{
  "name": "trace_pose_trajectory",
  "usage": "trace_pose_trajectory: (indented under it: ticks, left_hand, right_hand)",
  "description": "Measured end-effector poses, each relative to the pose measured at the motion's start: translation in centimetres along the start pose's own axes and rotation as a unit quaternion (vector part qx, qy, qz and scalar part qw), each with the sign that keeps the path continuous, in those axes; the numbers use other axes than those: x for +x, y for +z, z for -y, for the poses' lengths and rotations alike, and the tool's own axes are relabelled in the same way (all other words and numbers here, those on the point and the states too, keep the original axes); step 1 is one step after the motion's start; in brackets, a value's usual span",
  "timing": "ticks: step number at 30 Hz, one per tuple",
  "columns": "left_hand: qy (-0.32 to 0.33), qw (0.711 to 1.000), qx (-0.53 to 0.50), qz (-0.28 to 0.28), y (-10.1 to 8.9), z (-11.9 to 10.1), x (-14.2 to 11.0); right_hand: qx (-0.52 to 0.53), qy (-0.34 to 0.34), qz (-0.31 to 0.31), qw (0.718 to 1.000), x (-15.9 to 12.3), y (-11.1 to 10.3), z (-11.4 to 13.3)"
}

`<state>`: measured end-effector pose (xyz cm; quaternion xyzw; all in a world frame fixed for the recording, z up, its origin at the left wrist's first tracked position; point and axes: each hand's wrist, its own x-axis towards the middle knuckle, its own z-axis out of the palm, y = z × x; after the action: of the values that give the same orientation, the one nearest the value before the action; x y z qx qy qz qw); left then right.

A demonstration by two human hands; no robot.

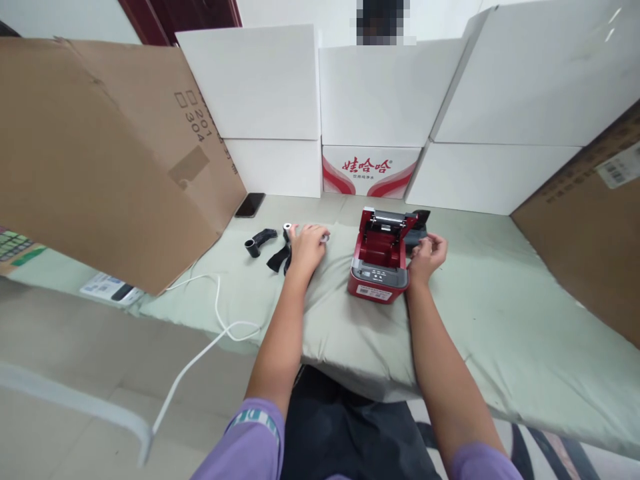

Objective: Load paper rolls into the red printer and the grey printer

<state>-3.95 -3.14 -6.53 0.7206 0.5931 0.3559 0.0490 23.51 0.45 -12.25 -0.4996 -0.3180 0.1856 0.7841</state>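
A red and grey label printer (379, 283) stands on the cloth between my hands, its lid (387, 220) raised and its red inside bare. My left hand (307, 248) lies left of the printer, fingers bent down over a small white-ended roll (287, 229); a pale end also shows by the fingertips. Black film (277, 259) hangs out beside that hand. Further left lies a black roll (253, 248) with a loose tail of film. My right hand (426, 257) is against the printer's right side, fingers curled together. Right behind it sits a dark grey piece (415, 239), partly hidden.
White boxes (273, 83) and a red-printed box (371, 171) wall off the back. Cardboard boxes stand left (110, 147) and right (590, 220). A phone (250, 205) lies at back left. A white cable (219, 303) runs over the table's front edge.
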Motion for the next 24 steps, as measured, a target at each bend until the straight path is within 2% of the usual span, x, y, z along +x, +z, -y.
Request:
trace_pose_trajectory:
  ticks: [2, 4, 6, 8, 10, 11, 13, 15, 17, 19, 24]
  left_hand:
    - [-0.002, 0.997, -0.074, -0.023, -0.5, -0.5, 0.2]
    - [-0.019, 0.975, -0.212, -0.057, -0.8, -1.1, 0.5]
    - [-0.044, 0.914, -0.395, -0.08, -0.7, -1.5, 0.8]
    - [-0.073, 0.824, -0.554, -0.091, -0.2, -1.8, 0.9]
    - [-0.106, 0.753, -0.644, -0.087, 0.6, -2.0, 0.9]
    - [-0.124, 0.731, -0.667, -0.078, 1.0, -2.0, 0.9]
    - [-0.155, 0.704, -0.691, -0.05, 1.9, -2.1, 0.8]
    - [-0.173, 0.698, -0.695, -0.031, 2.7, -2.3, 0.7]
    - [-0.172, 0.714, -0.678, -0.03, 3.6, -2.8, 0.5]
    - [-0.156, 0.747, -0.646, -0.021, 4.2, -3.6, 0.2]
    - [-0.057, 0.846, -0.525, 0.079, 4.7, -5.1, -0.2]
  right_hand:
    - [0.0, 0.003, -0.001, 1.0, 0.0, 0.0, 0.1]
    - [-0.005, 0.006, -0.003, 1.0, 0.0, 0.0, 0.1]
    - [-0.015, 0.014, -0.004, 1.0, 0.0, 0.1, 0.2]
    - [-0.025, 0.022, -0.006, 0.999, -0.1, 0.1, 0.3]
    - [-0.035, 0.027, -0.008, 0.999, -0.2, 0.2, 0.5]
    - [-0.039, 0.026, -0.01, 0.999, -0.2, 0.2, 0.5]
    - [-0.047, 0.024, -0.011, 0.999, -0.3, 0.2, 0.6]
    - [-0.057, 0.024, -0.01, 0.998, -0.3, 0.2, 0.6]
    - [-0.062, 0.029, -0.005, 0.998, -0.3, 0.3, 0.6]
    - [-0.063, 0.037, 0.001, 0.997, -0.3, 0.3, 0.5]
    - [-0.067, 0.042, -0.005, 0.997, -0.2, 0.4, 0.1]
